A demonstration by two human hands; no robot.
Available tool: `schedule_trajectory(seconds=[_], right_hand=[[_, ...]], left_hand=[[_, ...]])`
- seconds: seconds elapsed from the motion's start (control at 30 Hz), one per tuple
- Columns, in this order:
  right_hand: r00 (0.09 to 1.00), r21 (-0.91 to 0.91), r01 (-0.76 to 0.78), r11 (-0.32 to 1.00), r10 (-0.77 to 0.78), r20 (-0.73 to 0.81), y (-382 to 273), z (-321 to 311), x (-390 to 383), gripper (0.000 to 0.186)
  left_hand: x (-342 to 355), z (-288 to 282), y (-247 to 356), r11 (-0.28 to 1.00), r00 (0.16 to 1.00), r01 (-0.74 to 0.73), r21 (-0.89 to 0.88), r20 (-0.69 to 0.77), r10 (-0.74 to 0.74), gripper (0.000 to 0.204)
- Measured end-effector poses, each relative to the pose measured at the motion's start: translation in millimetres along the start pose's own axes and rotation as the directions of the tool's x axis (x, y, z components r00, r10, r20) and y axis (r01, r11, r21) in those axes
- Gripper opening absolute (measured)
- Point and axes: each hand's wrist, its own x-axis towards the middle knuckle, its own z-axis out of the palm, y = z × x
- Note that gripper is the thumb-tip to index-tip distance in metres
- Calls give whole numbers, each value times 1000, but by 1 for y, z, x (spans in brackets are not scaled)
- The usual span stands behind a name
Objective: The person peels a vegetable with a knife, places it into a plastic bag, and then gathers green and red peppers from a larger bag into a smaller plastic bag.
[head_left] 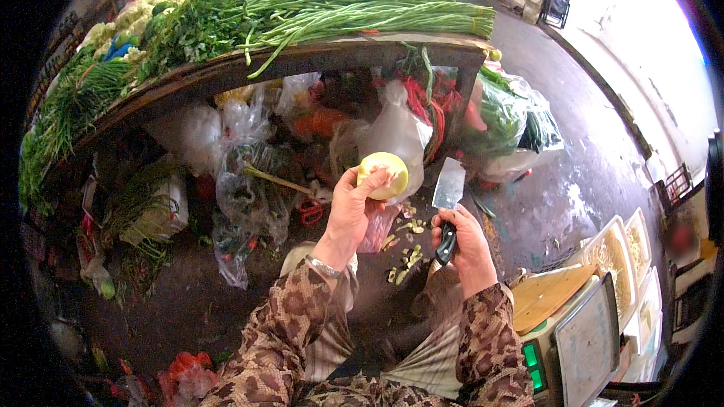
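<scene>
My left hand (345, 220) holds a round, pale yellow vegetable (390, 163) in front of me, its thumb resting on the near face. To its right, my right hand (465, 243) grips the black handle of a knife (449, 184), whose broad steel blade points upward, apart from the vegetable. Green and pale peelings (412, 256) lie scattered on the dark floor beneath my hands. Behind the vegetable is a translucent white plastic bag (397, 126). My legs in pale trousers show below.
A wooden stall table (188, 75) holds long beans, greens and cauliflower, with bags (249, 196) heaped underneath and red scissors (310, 212). Bagged leafy vegetables (505, 117) sit at its right end. A scale (584, 335), wooden board (552, 294) and trays (607, 260) stand at my right, beside a walkway (558, 90).
</scene>
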Motion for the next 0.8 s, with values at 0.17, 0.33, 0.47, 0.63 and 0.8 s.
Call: schedule_trajectory(seconds=[0.17, 0.33, 0.47, 0.63, 0.8], right_hand=[[1000, 24, -13, 1000, 14, -5, -1, 2, -1, 13], [1000, 32, -4, 999, 4, 4, 1, -1, 2, 13], [1000, 16, -6, 1000, 6, -4, -1, 1, 0, 11], [1000, -6, 2, 1000, -2, -1, -1, 2, -1, 10], [1000, -16, 6, 1000, -6, 0, 0, 0, 1, 10]], left_hand=[[-3, 4, 4, 1000, 1000, 12, -14, 5, -12, 33], [-1, 1, 2, 1000, 1000, 14, -24, 3, -14, 33], [0, 0, 0, 999, 1000, 14, -30, 10, -14, 32], [0, 0, 0, 1000, 1000, 18, -24, 2, -18, 32], [-2, 3, 2, 1000, 1000, 9, -30, 6, -9, 32]])
